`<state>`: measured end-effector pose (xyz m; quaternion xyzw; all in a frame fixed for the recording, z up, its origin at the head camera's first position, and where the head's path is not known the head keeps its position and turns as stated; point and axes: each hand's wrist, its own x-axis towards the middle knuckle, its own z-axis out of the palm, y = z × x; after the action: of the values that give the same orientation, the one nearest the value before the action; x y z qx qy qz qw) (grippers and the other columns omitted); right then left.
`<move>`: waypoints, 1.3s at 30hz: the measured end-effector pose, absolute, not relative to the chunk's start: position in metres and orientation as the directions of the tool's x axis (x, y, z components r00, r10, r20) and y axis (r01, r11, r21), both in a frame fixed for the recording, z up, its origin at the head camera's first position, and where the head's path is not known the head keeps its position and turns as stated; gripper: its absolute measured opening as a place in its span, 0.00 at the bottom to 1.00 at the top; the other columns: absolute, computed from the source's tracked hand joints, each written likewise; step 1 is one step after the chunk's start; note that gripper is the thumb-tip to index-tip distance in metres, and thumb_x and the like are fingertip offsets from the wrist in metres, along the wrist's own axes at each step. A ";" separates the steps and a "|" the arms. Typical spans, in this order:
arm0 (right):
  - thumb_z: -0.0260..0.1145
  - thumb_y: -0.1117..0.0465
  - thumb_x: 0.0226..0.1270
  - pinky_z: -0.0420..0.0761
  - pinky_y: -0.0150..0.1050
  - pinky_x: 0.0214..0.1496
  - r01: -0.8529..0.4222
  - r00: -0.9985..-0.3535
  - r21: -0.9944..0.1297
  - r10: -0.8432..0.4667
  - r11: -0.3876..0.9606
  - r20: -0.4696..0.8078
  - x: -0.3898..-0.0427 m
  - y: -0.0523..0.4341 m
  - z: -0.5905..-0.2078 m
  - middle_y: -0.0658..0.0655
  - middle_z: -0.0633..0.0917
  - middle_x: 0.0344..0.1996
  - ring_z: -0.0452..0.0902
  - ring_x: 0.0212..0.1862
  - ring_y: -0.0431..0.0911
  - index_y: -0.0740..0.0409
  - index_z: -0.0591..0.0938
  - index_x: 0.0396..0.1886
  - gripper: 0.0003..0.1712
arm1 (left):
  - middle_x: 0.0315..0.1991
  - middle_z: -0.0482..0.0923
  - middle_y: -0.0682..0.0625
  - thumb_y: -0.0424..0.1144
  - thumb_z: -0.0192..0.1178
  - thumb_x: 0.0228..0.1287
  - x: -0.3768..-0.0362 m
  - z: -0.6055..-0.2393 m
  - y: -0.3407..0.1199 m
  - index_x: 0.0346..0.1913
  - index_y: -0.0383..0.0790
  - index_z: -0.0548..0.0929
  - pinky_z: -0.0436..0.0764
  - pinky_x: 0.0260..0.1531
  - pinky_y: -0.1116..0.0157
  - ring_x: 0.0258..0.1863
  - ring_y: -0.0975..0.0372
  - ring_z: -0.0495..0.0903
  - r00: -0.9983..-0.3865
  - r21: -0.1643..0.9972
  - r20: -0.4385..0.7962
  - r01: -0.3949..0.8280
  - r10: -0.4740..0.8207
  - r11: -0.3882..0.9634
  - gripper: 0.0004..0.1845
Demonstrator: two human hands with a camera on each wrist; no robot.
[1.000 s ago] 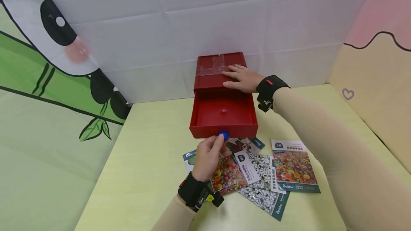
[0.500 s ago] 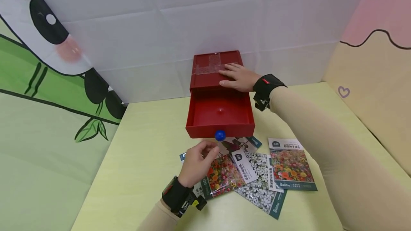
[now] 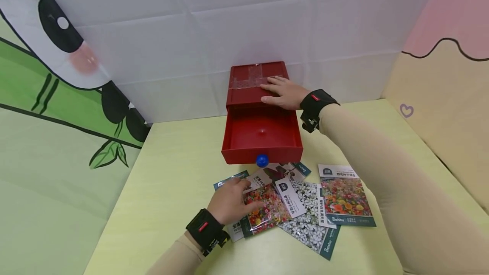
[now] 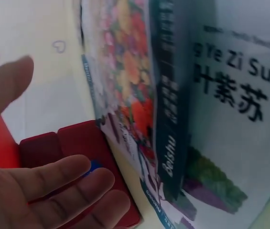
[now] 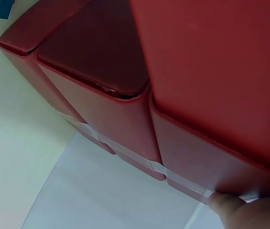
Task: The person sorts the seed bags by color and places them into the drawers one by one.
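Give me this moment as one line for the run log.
drawer: open, nothing inside | right hand: flat on box top | left hand: open, on seed packets | knob: free

Seed packets (image 3: 302, 200) lie on the table (image 3: 172, 173) before the open drawer (image 3: 262, 137)

1. The head view looks forward and down over the table (image 3: 164, 173), with the red drawer box (image 3: 259, 92) at centre frame.
2. The left wrist view sits very close to the seed packets (image 4: 197, 119), which fill its right half.
3. The right wrist view presses close against the red drawer box (image 5: 197, 86), which is shared by all three views.
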<state>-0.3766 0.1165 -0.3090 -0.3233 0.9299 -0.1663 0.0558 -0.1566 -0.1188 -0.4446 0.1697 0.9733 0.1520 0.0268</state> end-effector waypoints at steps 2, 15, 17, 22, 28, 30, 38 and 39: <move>0.51 0.41 0.72 0.41 0.55 0.73 -0.582 -0.785 -0.346 -0.619 0.736 0.004 -0.377 0.116 -0.310 0.61 0.49 0.76 0.35 0.76 0.57 0.52 0.55 0.76 0.39 | 0.50 0.80 0.45 0.73 0.63 0.45 -0.157 -0.449 -0.119 0.57 0.39 0.80 0.81 0.42 0.55 0.47 0.52 0.77 -0.931 0.248 -0.005 0.352 0.364 0.903 0.45; 0.51 0.41 0.72 0.41 0.54 0.74 -0.578 -0.791 -0.345 -0.612 0.739 0.015 -0.378 0.115 -0.310 0.61 0.49 0.76 0.36 0.76 0.57 0.52 0.56 0.76 0.39 | 0.59 0.71 0.45 0.82 0.59 0.29 -0.150 -0.466 -0.114 0.67 0.40 0.69 0.78 0.50 0.51 0.57 0.51 0.70 -0.864 0.099 -0.075 0.491 0.498 0.866 0.64; 0.51 0.41 0.72 0.41 0.54 0.74 -0.578 -0.792 -0.344 -0.611 0.740 0.015 -0.377 0.115 -0.309 0.61 0.49 0.76 0.36 0.76 0.57 0.52 0.56 0.76 0.39 | 0.59 0.70 0.45 0.83 0.58 0.28 -0.149 -0.469 -0.113 0.68 0.40 0.68 0.78 0.50 0.51 0.58 0.51 0.69 -0.862 0.089 -0.082 0.494 0.501 0.865 0.65; 0.51 0.41 0.72 0.41 0.54 0.74 -0.578 -0.792 -0.340 -0.610 0.742 0.016 -0.377 0.114 -0.309 0.61 0.50 0.75 0.36 0.76 0.57 0.52 0.56 0.76 0.39 | 0.58 0.71 0.45 0.82 0.59 0.28 -0.147 -0.471 -0.112 0.69 0.42 0.67 0.78 0.49 0.50 0.57 0.51 0.69 -0.854 0.081 -0.060 0.513 0.518 0.855 0.64; 0.51 0.41 0.72 0.41 0.54 0.74 -0.580 -0.791 -0.338 -0.611 0.741 0.019 -0.378 0.113 -0.309 0.61 0.50 0.75 0.36 0.76 0.57 0.52 0.56 0.76 0.39 | 0.57 0.70 0.45 0.78 0.63 0.32 -0.145 -0.470 -0.111 0.70 0.44 0.66 0.77 0.50 0.50 0.56 0.52 0.69 -0.844 0.115 -0.027 0.529 0.535 0.841 0.61; 0.51 0.41 0.72 0.41 0.54 0.74 -0.581 -0.791 -0.336 -0.611 0.742 0.019 -0.378 0.113 -0.309 0.61 0.50 0.75 0.36 0.76 0.57 0.52 0.56 0.76 0.39 | 0.56 0.71 0.46 0.77 0.64 0.33 -0.144 -0.470 -0.111 0.70 0.44 0.66 0.78 0.50 0.51 0.55 0.53 0.69 -0.843 0.128 -0.013 0.532 0.538 0.837 0.60; 0.51 0.41 0.72 0.41 0.54 0.74 -0.576 -0.794 -0.339 -0.607 0.743 0.019 -0.377 0.114 -0.309 0.61 0.50 0.75 0.37 0.76 0.57 0.52 0.56 0.76 0.39 | 0.54 0.71 0.46 0.75 0.67 0.35 -0.143 -0.471 -0.111 0.69 0.45 0.67 0.78 0.49 0.55 0.53 0.54 0.69 -0.830 0.164 0.036 0.555 0.557 0.816 0.58; 0.51 0.40 0.71 0.41 0.54 0.74 -0.575 -0.795 -0.340 -0.606 0.744 0.018 -0.378 0.114 -0.310 0.61 0.50 0.75 0.36 0.76 0.57 0.52 0.56 0.76 0.39 | 0.54 0.71 0.46 0.75 0.67 0.35 -0.143 -0.471 -0.111 0.69 0.45 0.67 0.78 0.49 0.55 0.52 0.54 0.69 -0.828 0.166 0.041 0.558 0.559 0.813 0.58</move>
<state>-0.3775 0.1143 -0.3097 -0.3168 0.9327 -0.1662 0.0467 -0.1434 -0.1114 -0.4713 0.2933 0.9522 0.0854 0.0050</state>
